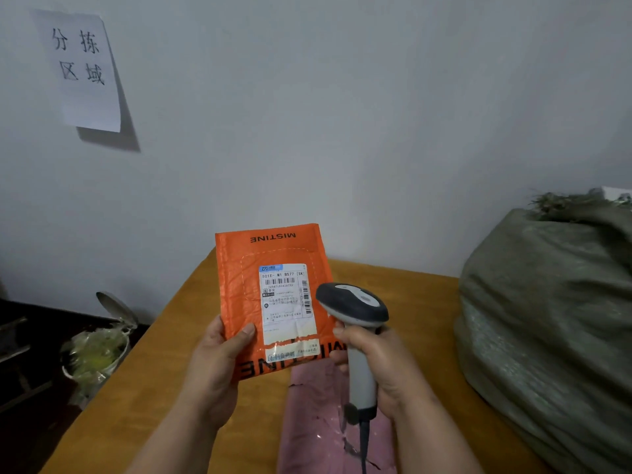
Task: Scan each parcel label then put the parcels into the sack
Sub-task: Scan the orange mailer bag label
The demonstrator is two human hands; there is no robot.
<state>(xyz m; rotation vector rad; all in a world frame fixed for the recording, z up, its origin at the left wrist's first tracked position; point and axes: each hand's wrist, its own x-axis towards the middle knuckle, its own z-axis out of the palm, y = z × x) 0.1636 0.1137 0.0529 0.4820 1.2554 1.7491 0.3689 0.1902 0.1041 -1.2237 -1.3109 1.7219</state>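
Note:
My left hand [219, 357] grips the lower left edge of an orange padded parcel [239, 268], held upright above the table with its white shipping label [285, 302] facing me. My right hand [372, 357] holds a grey and white barcode scanner [352, 304] by its handle, its head just right of the label and overlapping the parcel's right edge. A pink parcel [318, 422] lies flat on the table beneath both hands. The grey-green woven sack [547, 319] stands at the right, bulging, its frayed mouth at the top.
The yellow-brown table [143, 388] runs up to a white wall. A paper sign [82, 70] with handwritten characters hangs at upper left. Left of the table, on the dark floor, stands a bin [95, 357] lined with clear plastic. The scanner's cable [364, 446] hangs toward me.

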